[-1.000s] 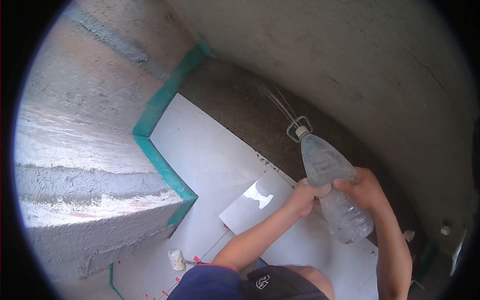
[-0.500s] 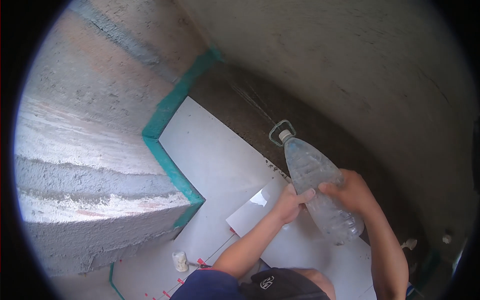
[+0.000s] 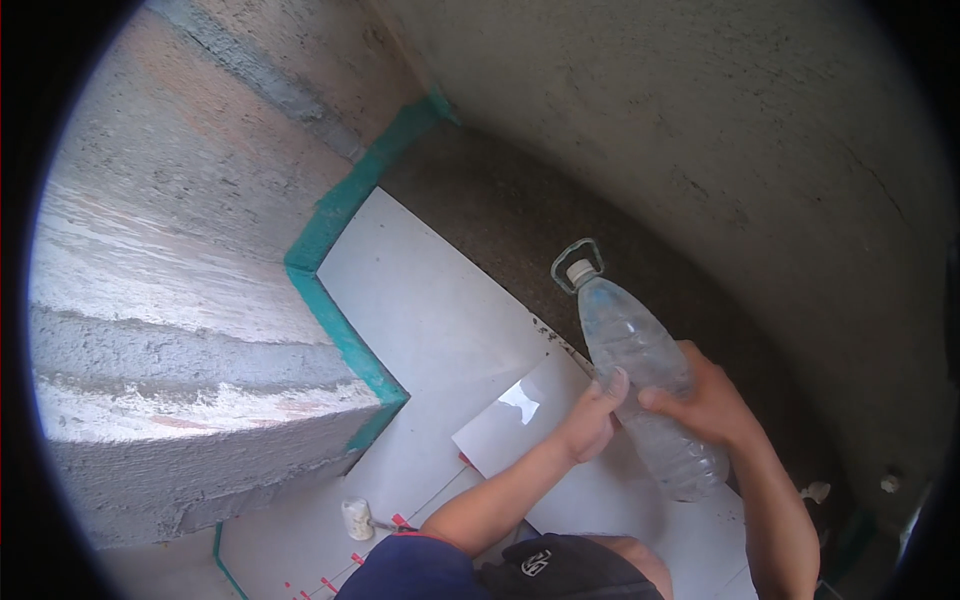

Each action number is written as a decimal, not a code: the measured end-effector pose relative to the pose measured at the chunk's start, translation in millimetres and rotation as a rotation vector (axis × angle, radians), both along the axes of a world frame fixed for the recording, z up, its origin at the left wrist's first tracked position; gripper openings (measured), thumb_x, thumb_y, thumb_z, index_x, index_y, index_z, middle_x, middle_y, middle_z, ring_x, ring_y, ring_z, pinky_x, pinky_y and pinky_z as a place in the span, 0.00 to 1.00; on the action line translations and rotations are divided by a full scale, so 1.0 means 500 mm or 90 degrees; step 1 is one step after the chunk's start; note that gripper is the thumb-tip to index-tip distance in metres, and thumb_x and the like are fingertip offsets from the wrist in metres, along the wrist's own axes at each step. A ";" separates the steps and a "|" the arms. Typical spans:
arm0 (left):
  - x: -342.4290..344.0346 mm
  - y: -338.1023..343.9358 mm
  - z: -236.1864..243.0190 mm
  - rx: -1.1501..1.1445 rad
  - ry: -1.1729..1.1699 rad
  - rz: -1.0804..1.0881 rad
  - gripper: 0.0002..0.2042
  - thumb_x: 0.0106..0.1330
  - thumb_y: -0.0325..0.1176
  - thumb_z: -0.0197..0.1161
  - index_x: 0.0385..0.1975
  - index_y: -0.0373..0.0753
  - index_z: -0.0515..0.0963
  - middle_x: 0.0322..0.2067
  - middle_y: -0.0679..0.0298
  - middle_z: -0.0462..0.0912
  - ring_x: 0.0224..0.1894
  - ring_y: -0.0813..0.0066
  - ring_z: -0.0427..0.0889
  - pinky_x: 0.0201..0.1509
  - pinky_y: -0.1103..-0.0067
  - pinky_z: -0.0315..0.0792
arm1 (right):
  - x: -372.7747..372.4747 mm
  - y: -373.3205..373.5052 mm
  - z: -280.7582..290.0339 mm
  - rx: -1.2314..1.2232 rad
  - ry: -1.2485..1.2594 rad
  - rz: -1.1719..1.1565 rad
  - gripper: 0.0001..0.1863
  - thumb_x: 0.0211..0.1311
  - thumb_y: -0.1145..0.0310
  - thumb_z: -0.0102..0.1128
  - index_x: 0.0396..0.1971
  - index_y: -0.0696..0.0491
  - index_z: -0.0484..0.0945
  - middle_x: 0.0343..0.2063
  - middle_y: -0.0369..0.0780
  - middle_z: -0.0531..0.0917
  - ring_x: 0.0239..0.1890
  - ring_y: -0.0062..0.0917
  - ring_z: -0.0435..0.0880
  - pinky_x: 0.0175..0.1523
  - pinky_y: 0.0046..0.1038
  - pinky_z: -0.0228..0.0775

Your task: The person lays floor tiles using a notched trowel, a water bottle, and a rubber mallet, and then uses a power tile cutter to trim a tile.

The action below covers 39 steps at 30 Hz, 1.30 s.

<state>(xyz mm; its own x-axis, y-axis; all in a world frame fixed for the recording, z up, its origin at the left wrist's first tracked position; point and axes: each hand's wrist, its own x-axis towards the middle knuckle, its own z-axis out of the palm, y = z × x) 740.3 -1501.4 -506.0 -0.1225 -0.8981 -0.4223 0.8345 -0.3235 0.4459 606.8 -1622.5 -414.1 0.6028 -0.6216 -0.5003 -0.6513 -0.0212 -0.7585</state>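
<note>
The left hand [image 3: 588, 428] and right hand [image 3: 708, 400] grasp the clear bottle [image 3: 636, 350], cap [image 3: 580, 271] toward eleven o'clock; steady squeezes should wet the dark floor [image 3: 500, 215] evenly.

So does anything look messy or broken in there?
Yes: dark crumbs dirty the edge of the white floor tile, left of the bottle, and a thin, crack-like line marks the grey wall at right.

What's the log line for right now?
left hand: against clear bottle; right hand: gripping bottle; bottle: white cap on; nearby: white tiles, dark floor
</note>
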 end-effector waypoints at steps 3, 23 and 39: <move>-0.017 0.000 0.009 -0.015 0.028 0.107 0.30 0.73 0.53 0.44 0.67 0.38 0.56 0.62 0.60 0.66 0.63 0.64 0.67 0.68 0.67 0.60 | 0.007 0.010 -0.001 0.039 -0.021 0.004 0.48 0.41 0.42 0.72 0.56 0.60 0.68 0.47 0.52 0.80 0.51 0.41 0.80 0.56 0.35 0.70; -0.086 0.000 0.083 0.102 0.150 0.163 0.29 0.71 0.50 0.53 0.62 0.35 0.61 0.56 0.58 0.71 0.58 0.65 0.72 0.61 0.68 0.68 | 0.002 -0.045 0.089 0.058 0.259 0.129 0.51 0.33 0.39 0.74 0.52 0.64 0.72 0.45 0.53 0.81 0.48 0.41 0.81 0.52 0.34 0.72; -0.077 0.028 0.084 0.114 0.002 0.187 0.18 0.75 0.46 0.48 0.51 0.37 0.69 0.44 0.65 0.75 0.50 0.73 0.75 0.54 0.76 0.68 | 0.037 -0.030 0.128 0.019 0.236 0.135 0.46 0.31 0.45 0.78 0.48 0.62 0.74 0.39 0.53 0.83 0.43 0.41 0.84 0.49 0.34 0.74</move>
